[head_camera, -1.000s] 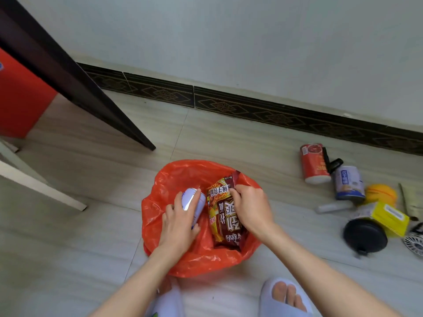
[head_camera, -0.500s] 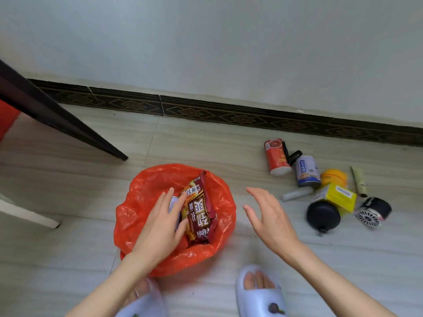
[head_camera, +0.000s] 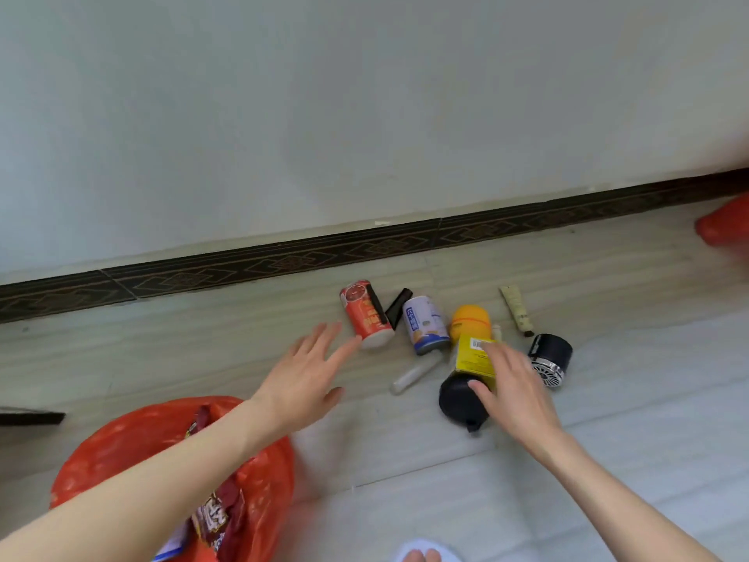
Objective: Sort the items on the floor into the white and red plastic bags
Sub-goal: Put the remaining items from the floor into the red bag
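The red plastic bag (head_camera: 121,440) lies open at the lower left with a brown snack packet (head_camera: 219,517) inside. My left hand (head_camera: 304,375) is open, its fingertips just short of a red can (head_camera: 367,314) lying on the floor. My right hand (head_camera: 514,391) is open over a yellow box (head_camera: 472,354) and a black round object (head_camera: 458,399), touching both. Beside them lie a blue-and-white can (head_camera: 425,324), an orange ball-shaped item (head_camera: 470,318), a clear tube (head_camera: 413,375), a cream tube (head_camera: 514,308) and a black-and-chrome cylinder (head_camera: 549,358). No white bag is in view.
A small black item (head_camera: 399,306) lies between the two cans. A dark patterned skirting board (head_camera: 283,261) runs along the wall behind the items. Another red shape (head_camera: 725,225) shows at the right edge. My slipper toe (head_camera: 421,553) is at the bottom.
Both hands left the red bag and moved right toward the pile of items. The view swung right, so the bag now sits at the lower left.
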A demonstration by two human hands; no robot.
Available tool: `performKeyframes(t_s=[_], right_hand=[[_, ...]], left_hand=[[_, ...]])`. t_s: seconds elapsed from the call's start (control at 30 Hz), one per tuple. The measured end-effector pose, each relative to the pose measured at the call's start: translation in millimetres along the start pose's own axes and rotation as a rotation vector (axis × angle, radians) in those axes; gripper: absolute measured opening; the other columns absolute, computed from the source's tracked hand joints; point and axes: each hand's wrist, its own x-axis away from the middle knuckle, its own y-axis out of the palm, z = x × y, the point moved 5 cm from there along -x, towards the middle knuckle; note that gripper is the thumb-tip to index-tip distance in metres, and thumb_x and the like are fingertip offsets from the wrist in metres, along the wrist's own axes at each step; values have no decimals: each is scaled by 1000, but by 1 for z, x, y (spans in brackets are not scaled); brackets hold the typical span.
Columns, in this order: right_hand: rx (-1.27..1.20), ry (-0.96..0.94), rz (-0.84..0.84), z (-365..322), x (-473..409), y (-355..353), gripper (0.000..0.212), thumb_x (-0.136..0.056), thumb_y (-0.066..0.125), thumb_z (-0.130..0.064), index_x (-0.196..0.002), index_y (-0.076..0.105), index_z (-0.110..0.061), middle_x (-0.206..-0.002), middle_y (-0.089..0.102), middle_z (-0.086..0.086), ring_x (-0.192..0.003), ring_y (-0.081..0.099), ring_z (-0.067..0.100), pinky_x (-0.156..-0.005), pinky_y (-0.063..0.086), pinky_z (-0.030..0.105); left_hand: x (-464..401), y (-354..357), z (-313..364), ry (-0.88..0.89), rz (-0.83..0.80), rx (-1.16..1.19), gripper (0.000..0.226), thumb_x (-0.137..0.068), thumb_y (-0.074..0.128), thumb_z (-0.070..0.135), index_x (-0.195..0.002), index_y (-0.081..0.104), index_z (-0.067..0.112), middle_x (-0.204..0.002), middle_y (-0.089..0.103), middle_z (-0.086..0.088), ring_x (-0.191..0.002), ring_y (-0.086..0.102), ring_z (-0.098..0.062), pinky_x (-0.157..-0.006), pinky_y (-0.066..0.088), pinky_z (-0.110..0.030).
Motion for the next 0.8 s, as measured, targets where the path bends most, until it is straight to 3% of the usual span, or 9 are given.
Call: performKeyframes(t_s=[0.07, 0.13, 0.27, 0.47, 0.63, 0.8], right_hand=[[1, 27, -8, 13, -17, 4, 67, -83, 63, -35, -139, 34, -13, -142, 40, 10, -130, 35, 30, -105, 32, 39], [22, 26, -56, 20, -31, 12, 73, -81, 62, -43, -141, 30, -17, -146, 33, 9, -134, 28, 28, -108, 30, 39], [24, 5, -131, 25, -39, 27, 78, -80, 60, -50, -143, 24, -20, -148, 26, 4, -137, 21, 24, -110, 26, 35], [61, -49, -176, 21, -51, 26, 78, -82, 58, -48, -144, 21, -19, -144, 31, 4, -133, 28, 24, -107, 30, 37], [110, -66, -148, 21, -53, 27, 73, -79, 62, -47, -137, 37, -11, -133, 45, 12, -122, 42, 31, -100, 38, 41], [98, -60, -7, 16, -50, 19, 63, -64, 77, -40, -111, 58, -2, -100, 61, 17, -90, 59, 39, -74, 51, 46]], left_hand=[[-29, 14, -8, -111, -29, 112, 85, -79, 65, 33, -145, 14, 22, -150, 20, -21, -137, 22, -39, -107, 28, -45], [-56, 30, -17, -199, -68, 161, 89, -82, 59, 44, -147, 0, 24, -155, -2, -14, -142, 1, -33, -113, 14, -40], [-98, 52, -31, -226, -167, 164, 112, -68, 65, 63, -145, -11, 31, -153, -18, -13, -141, -11, -34, -115, 7, -44], [-131, 65, -44, -274, -211, 329, 121, -58, 75, 61, -145, -5, 33, -152, -14, -17, -142, -6, -32, -115, 9, -41], [-134, 70, -40, -260, -144, 457, 113, -61, 73, 61, -145, 5, 30, -148, -1, -11, -140, 5, -30, -115, 16, -36], [-120, 63, -37, -241, -153, 412, 112, -61, 67, 69, -145, 8, 24, -148, 0, -8, -139, 1, -25, -113, 18, -35]])
